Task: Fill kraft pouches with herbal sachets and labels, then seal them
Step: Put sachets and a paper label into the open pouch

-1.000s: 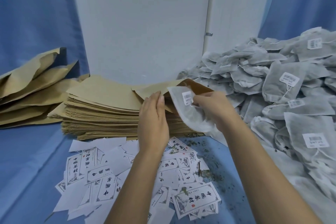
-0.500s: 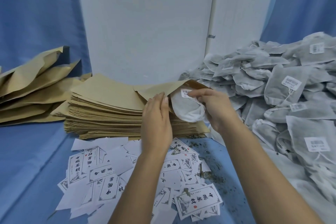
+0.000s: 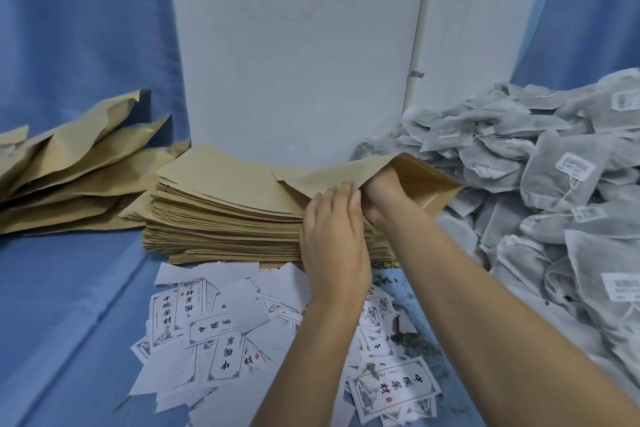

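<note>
An open kraft pouch [image 3: 420,184] lies on top of a thick stack of flat kraft pouches [image 3: 221,218]. My right hand [image 3: 382,191] is pushed into its mouth, fingers hidden inside; the sachet it carried is out of sight in the pouch. My left hand [image 3: 334,239] rests at the pouch's near edge, fingers pressed on the upper flap. White printed labels [image 3: 214,326] are scattered on the blue table in front of the stack. A heap of grey herbal sachets [image 3: 554,191] fills the right side.
Several bulging kraft pouches [image 3: 76,177] lie piled at the far left. A white panel [image 3: 294,45] stands behind the stack, with blue cloth on both sides. Loose herb crumbs [image 3: 412,340] lie near the labels at the right.
My right hand has pushed the white sachet from outside the pouch mouth fully into the pouch, and the hand is now inside. My left hand stayed at the pouch edge.
</note>
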The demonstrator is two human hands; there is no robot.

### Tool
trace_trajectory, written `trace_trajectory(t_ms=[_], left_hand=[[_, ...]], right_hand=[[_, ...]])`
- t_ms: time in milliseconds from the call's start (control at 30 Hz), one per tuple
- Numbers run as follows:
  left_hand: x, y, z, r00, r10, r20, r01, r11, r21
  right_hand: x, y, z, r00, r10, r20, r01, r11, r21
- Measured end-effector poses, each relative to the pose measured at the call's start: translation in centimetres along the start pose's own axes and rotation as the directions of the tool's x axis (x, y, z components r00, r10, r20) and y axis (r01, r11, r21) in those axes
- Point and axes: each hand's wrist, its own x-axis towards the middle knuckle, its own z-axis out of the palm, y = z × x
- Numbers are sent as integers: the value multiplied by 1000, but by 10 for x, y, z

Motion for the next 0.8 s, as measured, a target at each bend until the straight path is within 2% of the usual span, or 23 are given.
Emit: trace_trajectory(t_ms=[67, 200, 267, 333, 400, 500, 567, 667, 733, 800], left_hand=[[0, 2, -2, 1000, 1, 5, -1, 999, 42], [6, -2, -6, 1000, -17, 14, 16, 999, 43], [10, -7, -8, 999, -49, -18, 49, 999, -10], [13, -10, -11, 994, -68, -81, 67, 998, -22], [16, -11, -15, 980, -106, -167, 93, 992, -81], [21, -8, -19, 957, -227, -182, 162, 935, -317], [23, -6, -22, 954, -250, -168, 175, 914, -365], [26, -7, -26, 962, -230, -145, 159, 909, -386], [28, -10, -28, 969, -211, -132, 150, 918, -367], [31, -13, -29, 971, -206, -122, 153, 925, -347]], right_hand=[[5, 4, -3, 1000, 11, 21, -8, 988, -153], [11, 10, -14, 976, -96, -194, -6, 883, -470], [5, 10, -18, 966, -157, -206, 22, 842, -539], [-1, 13, -23, 938, -303, -167, 152, 795, -588], [-13, 16, -24, 916, -377, -139, 262, 823, -504], [-33, 20, -22, 953, -303, 21, 297, 915, -275], [-41, 20, -24, 956, -217, 196, 265, 926, -268], [-48, 21, -28, 888, -33, 458, 224, 902, -370], [-50, 23, -29, 838, 110, 535, 199, 850, -487], [-50, 27, -30, 811, 222, 541, 246, 709, -661]])
